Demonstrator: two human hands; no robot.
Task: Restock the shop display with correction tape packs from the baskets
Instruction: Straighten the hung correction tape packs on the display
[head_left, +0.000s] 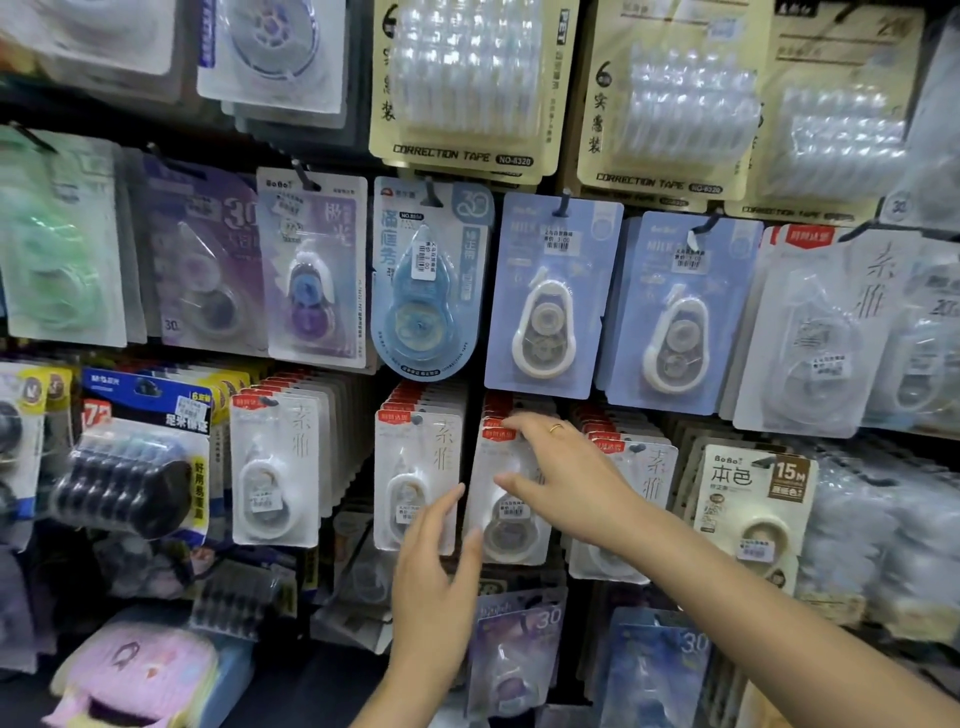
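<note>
Your right hand (558, 478) pinches the top of a white correction tape pack (506, 512) hanging on the display wall's lower row, between matching packs. Your left hand (434, 587) hovers just below-left, fingers straight and apart, gripping nothing.

We see white red-topped blister correction tape pack (511, 499) at front of full hook row, upright, lower middle of display wall (613, 291); identical stacked rows hang just beside, both sides.
</note>
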